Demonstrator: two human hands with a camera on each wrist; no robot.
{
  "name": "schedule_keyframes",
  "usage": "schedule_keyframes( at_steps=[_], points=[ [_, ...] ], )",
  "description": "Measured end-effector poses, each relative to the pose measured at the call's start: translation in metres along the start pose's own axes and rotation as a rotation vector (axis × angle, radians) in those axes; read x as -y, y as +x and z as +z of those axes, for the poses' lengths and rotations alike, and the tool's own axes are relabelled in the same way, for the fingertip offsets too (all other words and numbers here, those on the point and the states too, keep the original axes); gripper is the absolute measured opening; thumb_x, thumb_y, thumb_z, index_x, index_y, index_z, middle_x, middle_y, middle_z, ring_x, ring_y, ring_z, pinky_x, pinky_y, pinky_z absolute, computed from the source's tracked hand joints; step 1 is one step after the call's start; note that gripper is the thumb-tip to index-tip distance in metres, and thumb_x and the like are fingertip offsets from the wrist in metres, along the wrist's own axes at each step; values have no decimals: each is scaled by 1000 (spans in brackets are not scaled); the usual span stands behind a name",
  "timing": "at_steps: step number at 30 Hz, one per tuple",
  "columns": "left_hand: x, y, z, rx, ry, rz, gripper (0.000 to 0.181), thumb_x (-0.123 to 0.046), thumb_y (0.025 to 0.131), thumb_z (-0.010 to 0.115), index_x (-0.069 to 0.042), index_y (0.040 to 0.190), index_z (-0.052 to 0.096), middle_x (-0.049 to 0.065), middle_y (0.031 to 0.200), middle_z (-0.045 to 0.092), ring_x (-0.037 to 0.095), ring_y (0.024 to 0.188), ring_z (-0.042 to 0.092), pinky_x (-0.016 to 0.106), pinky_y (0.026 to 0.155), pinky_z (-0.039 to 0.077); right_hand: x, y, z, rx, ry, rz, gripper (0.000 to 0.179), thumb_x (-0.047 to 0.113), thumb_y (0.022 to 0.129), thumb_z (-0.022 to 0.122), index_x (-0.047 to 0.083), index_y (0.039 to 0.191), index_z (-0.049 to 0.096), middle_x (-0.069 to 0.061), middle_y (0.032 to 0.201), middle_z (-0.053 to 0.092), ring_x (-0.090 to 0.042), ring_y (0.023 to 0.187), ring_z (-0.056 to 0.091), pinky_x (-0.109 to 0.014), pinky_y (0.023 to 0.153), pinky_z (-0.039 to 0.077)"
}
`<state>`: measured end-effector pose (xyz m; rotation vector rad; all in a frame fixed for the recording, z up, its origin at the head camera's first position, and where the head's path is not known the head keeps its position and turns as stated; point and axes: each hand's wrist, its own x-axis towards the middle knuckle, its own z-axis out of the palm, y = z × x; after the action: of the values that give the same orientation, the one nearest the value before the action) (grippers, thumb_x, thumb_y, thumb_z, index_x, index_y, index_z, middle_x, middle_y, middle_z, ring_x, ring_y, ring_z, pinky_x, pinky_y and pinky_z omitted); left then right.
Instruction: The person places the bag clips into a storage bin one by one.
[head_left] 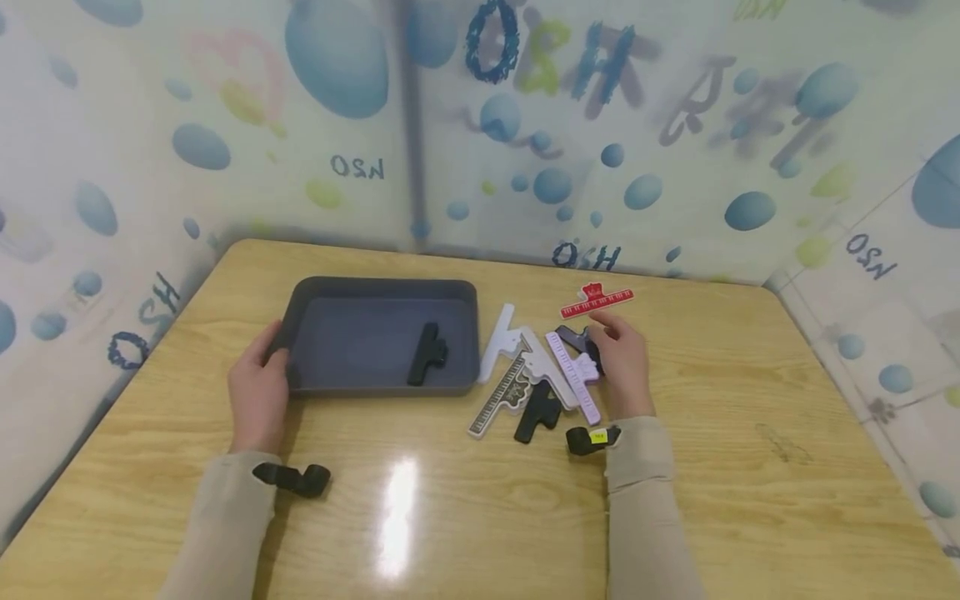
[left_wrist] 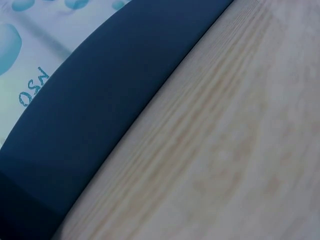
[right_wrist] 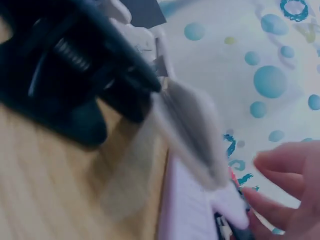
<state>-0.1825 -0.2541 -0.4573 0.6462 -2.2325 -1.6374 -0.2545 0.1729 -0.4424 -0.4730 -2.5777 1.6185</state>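
My left hand (head_left: 258, 396) grips the left side of a dark grey tray (head_left: 390, 287), thumb by its front left corner. A black clip (head_left: 427, 354) lies inside the tray. To the tray's right is a loose pile of clips. My right hand (head_left: 624, 367) is over the pile's right edge, thumb and fingers apart, fingertips right at a dark clip (head_left: 572, 337) that they partly hide. Beside it lies a lavender clip (head_left: 574, 377) with a piano-key pattern. Beyond the fingertips is a red clip (head_left: 596, 301). The right wrist view shows the fingers (right_wrist: 280, 162) spread near the lavender clip.
Also in the pile are a white clip (head_left: 497, 343) by the tray's wall, a black-and-white piano-key clip (head_left: 497, 402), another white clip (head_left: 547, 367) and a black clip (head_left: 537, 414). The wooden table (head_left: 480, 517) meets a patterned wall (head_left: 480, 200) at its back.
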Motion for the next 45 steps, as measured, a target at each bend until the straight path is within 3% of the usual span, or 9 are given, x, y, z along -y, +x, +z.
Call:
schedule_keyframes(
  at_steps=[4,8,18,28,37,45],
  points=[
    [-2,0,0,2,5,6,41,-18,94,36,-22,135,40,-10,139,34,1,124,25,25,103,20,-7,4,3,60,-119,-13,34,18,89,52,17,124,53,-5,128,47,-22,114,42,-39,96,32],
    [-3,0,1,18,3,2,41,-19,95,36,-22,136,39,-9,140,33,2,125,24,27,104,20,-10,4,4,52,-200,-31,37,14,89,53,15,125,51,-9,130,45,-25,117,41,-42,96,32],
    [-2,-2,-1,32,-15,3,41,-20,95,35,-22,136,38,-9,140,32,2,126,23,28,104,20,-9,4,-2,52,-235,50,46,27,86,58,5,124,46,-14,120,46,-28,105,43,-42,91,35],
    [-1,-3,-2,45,-4,15,42,-21,96,34,-24,137,36,-8,142,30,7,129,21,32,104,19,-15,7,1,-49,-151,61,45,35,87,54,8,121,45,-13,122,47,-27,109,44,-40,92,36],
    [0,-2,-1,58,4,11,42,-22,96,33,-24,138,34,-7,143,28,10,131,20,35,105,18,-23,11,3,-166,40,105,49,48,85,50,11,117,49,-8,118,49,-21,103,44,-35,88,36],
    [1,-2,1,63,7,10,42,-21,96,33,-24,138,34,-6,143,27,11,131,21,36,104,20,-18,10,-1,-270,224,116,40,43,88,46,11,109,55,-2,110,50,-15,97,40,-29,80,32]
  ],
)
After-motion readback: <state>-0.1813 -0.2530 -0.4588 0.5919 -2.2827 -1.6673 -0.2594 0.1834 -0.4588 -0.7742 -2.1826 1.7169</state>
